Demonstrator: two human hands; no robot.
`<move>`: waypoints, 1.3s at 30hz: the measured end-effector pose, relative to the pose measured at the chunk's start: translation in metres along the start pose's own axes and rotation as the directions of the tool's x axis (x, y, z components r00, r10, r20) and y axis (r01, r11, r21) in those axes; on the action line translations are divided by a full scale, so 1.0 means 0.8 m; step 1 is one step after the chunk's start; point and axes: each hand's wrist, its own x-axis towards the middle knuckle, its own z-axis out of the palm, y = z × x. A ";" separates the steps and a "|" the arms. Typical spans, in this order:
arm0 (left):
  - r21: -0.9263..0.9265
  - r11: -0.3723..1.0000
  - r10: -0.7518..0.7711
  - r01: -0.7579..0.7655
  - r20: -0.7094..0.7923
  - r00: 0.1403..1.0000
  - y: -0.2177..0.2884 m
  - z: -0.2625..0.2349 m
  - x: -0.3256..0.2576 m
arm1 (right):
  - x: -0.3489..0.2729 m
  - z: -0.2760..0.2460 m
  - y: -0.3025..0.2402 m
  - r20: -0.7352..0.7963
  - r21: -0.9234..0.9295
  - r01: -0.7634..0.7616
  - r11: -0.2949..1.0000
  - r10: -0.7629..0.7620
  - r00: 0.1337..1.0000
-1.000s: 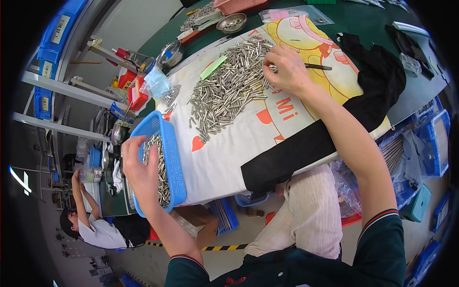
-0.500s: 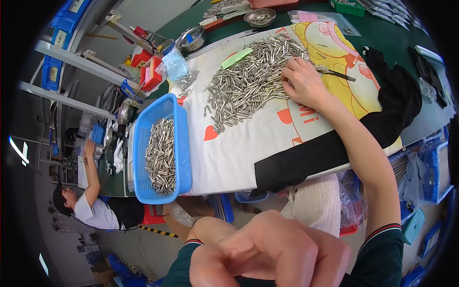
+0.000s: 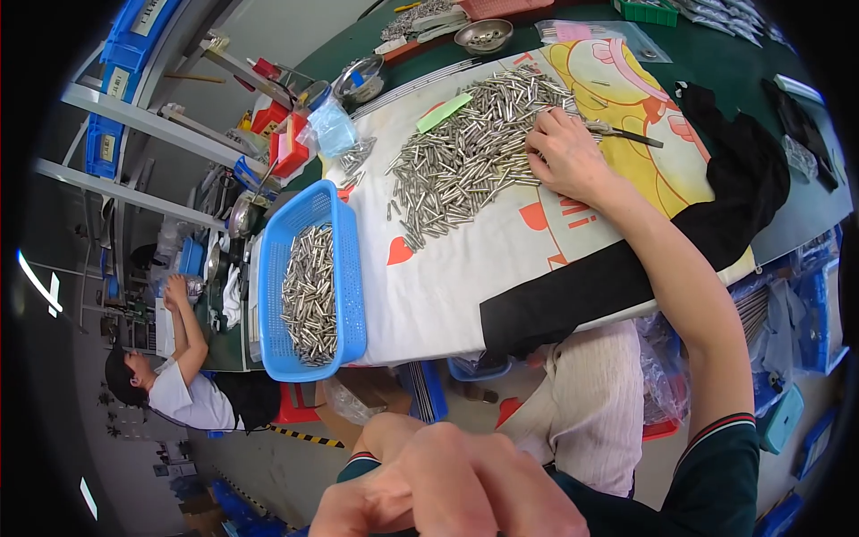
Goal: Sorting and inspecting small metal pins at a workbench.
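Note:
A large heap of short, silvery metal pins (image 3: 465, 148) lies spread on a printed white and yellow cloth (image 3: 429, 304). At the heap's right edge is my right hand (image 3: 570, 159), its fingers bent down together onto the pins and its fingertips partly hidden. A pair of pliers or a similar tool with a dark end (image 3: 631, 136) lies just beyond it. Close to the camera, low in the picture, my left hand (image 3: 447, 488) is raised with curled fingers; whatever is inside it stays hidden. A light green slip (image 3: 445, 113) rests on the heap.
Left of the cloth stands a blue plastic basket (image 3: 351, 295) holding more pins. Black fabric (image 3: 573, 300) runs along the cloth's near edge. Metal bowls (image 3: 483, 36) stand at the back. At far left, a co-worker (image 3: 183, 389) sits at another bench beside metal shelving.
My left hand has moved lower and slightly left, uncovering more of the pale cloth on my lap. My right hand stays at the heap. The co-worker's arms have shifted slightly.

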 end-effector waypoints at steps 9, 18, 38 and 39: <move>0.060 0.998 0.004 -0.004 -0.012 1.000 0.005 0.000 0.001 | 0.005 -0.005 -0.008 0.044 0.062 -0.001 0.998 -0.002 0.999; 0.197 0.976 0.085 -0.092 0.041 0.996 0.016 -0.029 -0.007 | -0.002 -0.009 -0.001 0.077 0.056 0.006 0.998 -0.010 0.997; 0.424 -0.808 0.291 0.409 -0.316 0.903 0.094 -0.258 -0.023 | 0.009 -0.015 0.019 -0.252 0.096 -0.081 0.992 0.103 0.962; 0.408 -0.839 0.260 0.360 -0.282 0.924 0.094 -0.260 -0.021 | 0.009 -0.015 0.019 -0.252 0.095 -0.083 0.992 0.104 0.962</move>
